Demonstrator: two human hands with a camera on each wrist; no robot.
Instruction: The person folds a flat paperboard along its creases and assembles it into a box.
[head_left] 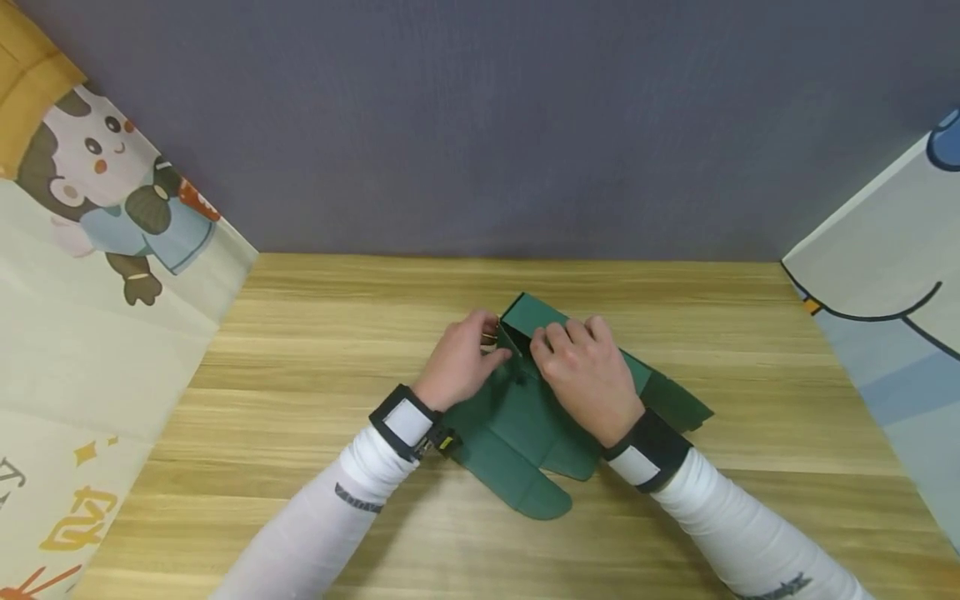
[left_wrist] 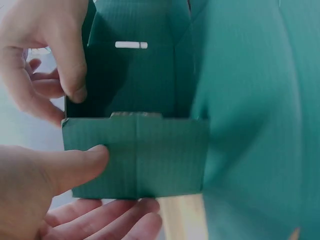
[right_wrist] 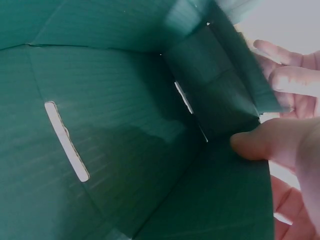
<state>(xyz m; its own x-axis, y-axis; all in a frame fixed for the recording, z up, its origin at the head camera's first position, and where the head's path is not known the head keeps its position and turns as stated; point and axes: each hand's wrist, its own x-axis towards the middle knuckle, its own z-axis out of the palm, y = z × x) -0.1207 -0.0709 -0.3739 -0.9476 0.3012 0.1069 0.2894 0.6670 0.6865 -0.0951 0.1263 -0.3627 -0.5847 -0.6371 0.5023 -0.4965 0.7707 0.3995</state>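
A partly folded green cardboard box (head_left: pixel 534 310) lies slanted on the table. My left hand (head_left: pixel 459 360) is at its left end; in the left wrist view the thumb lies on the folded end panel (left_wrist: pixel 155 160) and the fingers curl beneath it. Over the long side wall, my right hand (head_left: pixel 588 375) grips the edge, its thumb inside the box as the right wrist view shows. White slots (right_wrist: pixel 67 142) are visible in the box floor. The lid panel with a rounded flap (head_left: pixel 536 496) spreads toward me, and another flap (head_left: pixel 675 402) sticks out at the right end.
The box rests on a wood-grain table (head_left: pixel 337 333). A dark grey panel (head_left: pixel 480 125) rises behind the table's far edge. Printed cartoon sheets (head_left: pixel 150 233) flank the left and right sides.
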